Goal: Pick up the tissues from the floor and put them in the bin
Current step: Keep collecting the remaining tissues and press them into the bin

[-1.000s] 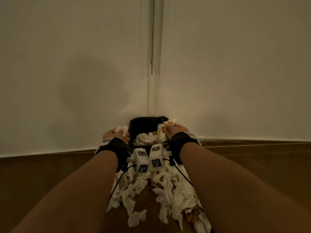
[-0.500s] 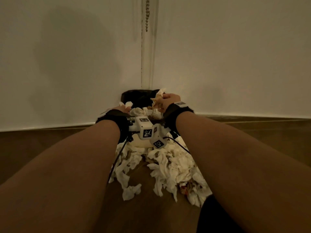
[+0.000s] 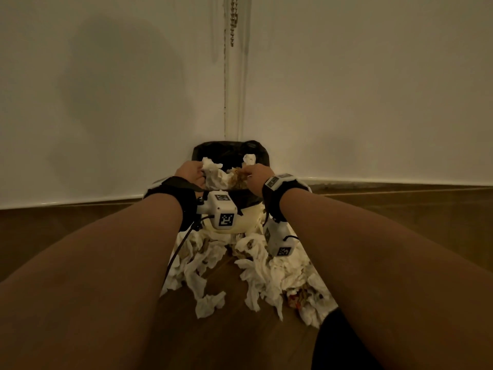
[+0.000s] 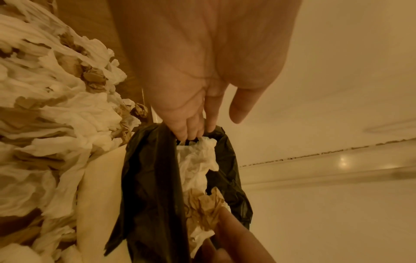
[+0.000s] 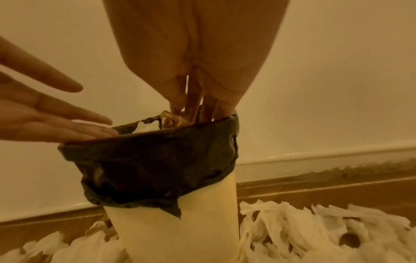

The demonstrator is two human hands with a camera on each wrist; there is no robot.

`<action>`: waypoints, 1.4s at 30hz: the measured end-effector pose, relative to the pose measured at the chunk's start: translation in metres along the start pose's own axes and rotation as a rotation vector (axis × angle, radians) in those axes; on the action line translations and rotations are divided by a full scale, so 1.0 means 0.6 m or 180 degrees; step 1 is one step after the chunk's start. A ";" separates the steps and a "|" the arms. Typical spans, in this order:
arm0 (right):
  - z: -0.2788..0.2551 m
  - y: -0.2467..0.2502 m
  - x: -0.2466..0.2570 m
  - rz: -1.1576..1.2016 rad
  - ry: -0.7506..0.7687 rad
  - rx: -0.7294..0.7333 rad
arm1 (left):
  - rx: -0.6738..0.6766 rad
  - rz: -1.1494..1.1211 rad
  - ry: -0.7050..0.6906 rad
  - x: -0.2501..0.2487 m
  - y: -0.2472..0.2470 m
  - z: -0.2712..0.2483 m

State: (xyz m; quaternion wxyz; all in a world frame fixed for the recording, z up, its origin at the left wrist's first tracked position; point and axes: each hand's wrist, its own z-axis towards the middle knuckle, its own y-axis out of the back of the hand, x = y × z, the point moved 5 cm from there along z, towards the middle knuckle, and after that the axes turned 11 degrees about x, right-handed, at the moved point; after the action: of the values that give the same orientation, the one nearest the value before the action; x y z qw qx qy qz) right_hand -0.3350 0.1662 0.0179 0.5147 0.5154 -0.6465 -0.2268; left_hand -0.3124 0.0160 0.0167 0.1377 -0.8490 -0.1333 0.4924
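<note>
A cream bin (image 3: 244,222) with a black liner (image 3: 229,149) stands in the wall corner. My left hand (image 3: 190,172) is at its left rim, fingers straight, touching a white tissue (image 3: 213,173) that lies in the mouth. The left wrist view shows those straight fingers (image 4: 191,131) on that tissue (image 4: 198,160). My right hand (image 3: 256,175) reaches down into the right side, fingers bunched (image 5: 195,108) round brownish and white tissues (image 5: 171,119). Crumpled white and brown tissues (image 3: 266,271) lie heaped on the floor in front of the bin.
Two pale walls meet behind the bin, with a bead chain (image 3: 233,22) hanging in the corner and a skirting board (image 3: 386,182) along the bottom. The floor (image 3: 80,231) is dark wood. A dark shape (image 3: 344,343) sits at the bottom right edge.
Both hands have moved from just above the floor heap up to the bin mouth. My left hand has straightened its fingers and let its white tissue go into the bin.
</note>
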 end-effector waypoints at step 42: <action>-0.106 -0.353 -0.074 0.0414 -0.0392 0.0373 | 0.1019 0.5665 0.0373 0.434 0.166 -0.103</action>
State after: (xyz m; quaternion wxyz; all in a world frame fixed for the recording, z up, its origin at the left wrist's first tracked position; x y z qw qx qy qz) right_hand -0.1890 0.1438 -0.1523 0.4566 0.4867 -0.7211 -0.1860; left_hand -0.1244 0.0116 -0.1984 -0.1709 -0.6327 0.6495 0.3855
